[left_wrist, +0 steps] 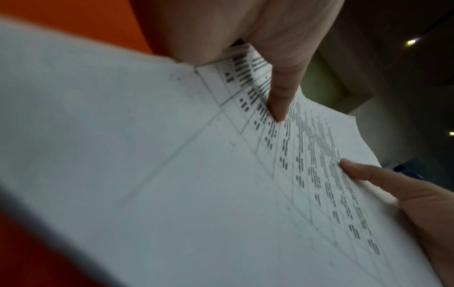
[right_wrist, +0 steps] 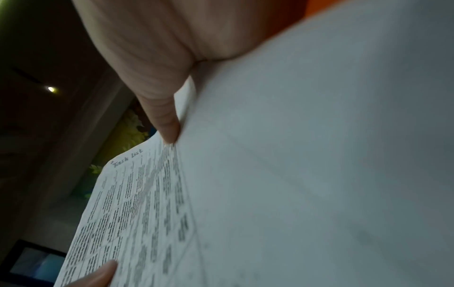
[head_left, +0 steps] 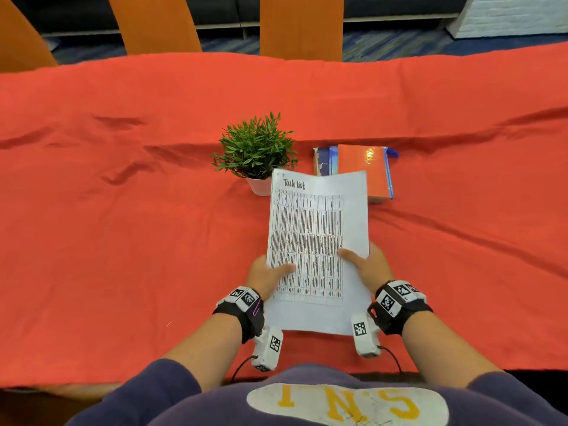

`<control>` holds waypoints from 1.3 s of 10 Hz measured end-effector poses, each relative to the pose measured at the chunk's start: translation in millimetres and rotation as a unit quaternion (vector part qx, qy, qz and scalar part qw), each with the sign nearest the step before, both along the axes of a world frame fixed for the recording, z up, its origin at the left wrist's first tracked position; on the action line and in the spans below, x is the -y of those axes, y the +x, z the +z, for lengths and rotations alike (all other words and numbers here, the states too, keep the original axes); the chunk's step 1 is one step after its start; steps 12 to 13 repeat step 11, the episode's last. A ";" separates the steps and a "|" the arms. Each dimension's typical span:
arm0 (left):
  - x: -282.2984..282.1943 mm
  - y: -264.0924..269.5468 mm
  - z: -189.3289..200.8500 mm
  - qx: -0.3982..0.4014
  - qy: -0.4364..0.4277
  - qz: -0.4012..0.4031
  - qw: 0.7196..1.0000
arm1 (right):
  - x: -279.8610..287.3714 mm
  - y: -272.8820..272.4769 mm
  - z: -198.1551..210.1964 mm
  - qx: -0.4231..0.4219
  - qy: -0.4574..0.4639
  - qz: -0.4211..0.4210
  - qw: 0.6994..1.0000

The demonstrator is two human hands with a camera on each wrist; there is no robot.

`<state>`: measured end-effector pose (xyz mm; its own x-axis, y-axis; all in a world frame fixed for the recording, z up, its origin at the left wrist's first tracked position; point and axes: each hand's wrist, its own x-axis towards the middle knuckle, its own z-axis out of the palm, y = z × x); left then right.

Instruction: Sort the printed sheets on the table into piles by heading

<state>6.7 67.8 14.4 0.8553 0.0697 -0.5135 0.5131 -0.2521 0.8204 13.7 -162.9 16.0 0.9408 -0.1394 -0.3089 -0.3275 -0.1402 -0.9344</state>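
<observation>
A white printed sheet [head_left: 318,247] headed "Task list", filled with a table of small text, is held up above the red tablecloth [head_left: 123,210], tilted toward me. My left hand [head_left: 267,275] pinches its left edge, thumb on the printed face. My right hand [head_left: 365,265] pinches the right edge the same way. In the left wrist view my left thumb presses on the sheet [left_wrist: 221,174]. The right wrist view has my right thumb on the sheet [right_wrist: 294,174] beside the table. Whether more sheets lie behind the top one I cannot tell.
A small potted plant [head_left: 256,152] in a white pot stands just behind the sheet's top left corner. Behind the top right corner lies an orange notebook [head_left: 364,170] on a blue book [head_left: 324,161]. Orange chair backs [head_left: 301,26] line the table's far side.
</observation>
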 end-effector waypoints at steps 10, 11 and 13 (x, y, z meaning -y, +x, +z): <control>28.7 -13.1 -54.6 -0.051 0.294 -0.044 0.953 | -5.1 6.2 -60.5 -0.166 -0.345 0.111 0.917; 24.1 -12.8 -52.4 -0.066 0.300 -0.042 0.951 | 0.1 8.5 -58.7 -0.181 -0.356 0.102 0.911; 24.1 -12.8 -52.4 -0.066 0.300 -0.042 0.951 | 0.1 8.5 -58.7 -0.181 -0.356 0.102 0.911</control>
